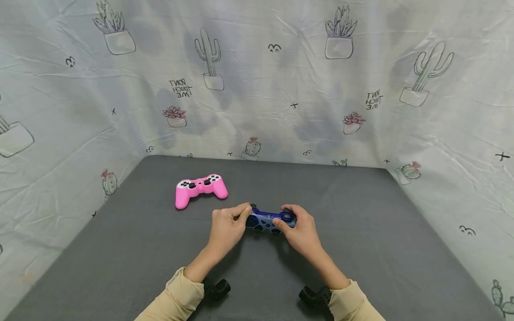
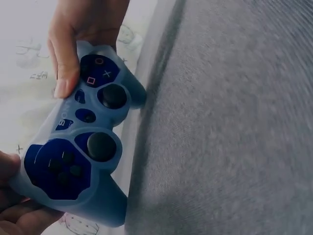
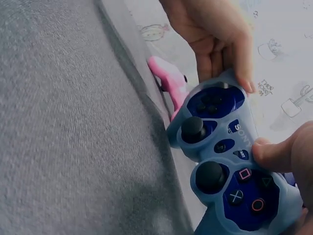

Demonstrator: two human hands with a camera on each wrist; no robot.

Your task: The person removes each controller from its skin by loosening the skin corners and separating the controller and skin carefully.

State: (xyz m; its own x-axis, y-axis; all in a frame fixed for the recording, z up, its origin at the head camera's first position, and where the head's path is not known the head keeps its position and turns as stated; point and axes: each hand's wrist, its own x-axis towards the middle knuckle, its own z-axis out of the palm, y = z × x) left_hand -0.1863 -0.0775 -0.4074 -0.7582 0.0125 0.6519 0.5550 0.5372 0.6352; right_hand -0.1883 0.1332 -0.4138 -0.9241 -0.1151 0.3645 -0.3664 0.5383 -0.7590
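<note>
Both hands hold a dark blue game controller [image 1: 263,219] in a translucent light blue cover [image 2: 105,203], close over the grey surface. At the D-pad end, my left hand [image 1: 225,227] pinches the edge between thumb and fingers. My right hand [image 1: 302,232] grips the opposite end, its thumb [image 3: 274,152] on the front face near the middle buttons and its fingers behind. Two black thumbsticks and the shape-marked buttons show in both wrist views. The cover sits round the face openings. Farther back on the left lies a pink game controller [image 1: 201,187], partly hidden in the right wrist view.
A dark grey cloth-covered table [image 1: 361,214] spreads under the hands. White fabric [image 1: 257,80] printed with cacti hangs at the back and on both sides. Black devices [image 1: 218,290] are worn at both wrists, just beyond the beige sleeves [image 1: 182,290].
</note>
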